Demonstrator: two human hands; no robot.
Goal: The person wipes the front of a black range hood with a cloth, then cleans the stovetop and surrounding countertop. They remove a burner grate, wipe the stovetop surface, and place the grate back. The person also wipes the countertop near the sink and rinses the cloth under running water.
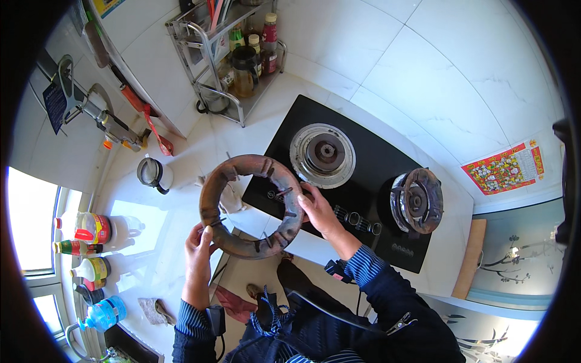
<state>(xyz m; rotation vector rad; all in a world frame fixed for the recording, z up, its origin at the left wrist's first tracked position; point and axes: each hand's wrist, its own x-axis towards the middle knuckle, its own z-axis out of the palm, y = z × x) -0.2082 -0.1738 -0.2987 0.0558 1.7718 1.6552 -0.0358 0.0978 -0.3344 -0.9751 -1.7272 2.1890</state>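
Note:
A round, rusty metal pan support ring [211, 195] from a gas hob is held up between both hands. My left hand [199, 254] grips its lower left rim, thumb on top. My right hand [320, 211] grips its right rim. Behind it lies the black gas hob [363, 149], whose left burner [327, 152] shows with its metal drip ring and no support over it. On the right burner [415, 203] sits another dark pan support, which looks tilted. A light cloth [231, 199] lies on the counter, partly hidden behind the held ring.
A metal rack [206, 59] with bottles and a jug stands at the back corner. A glass pot [152, 172] is on the counter [186, 159]. Bottles, among them a blue one [106, 313], line the window side, near a folded rag [155, 311] and the sink [129, 347].

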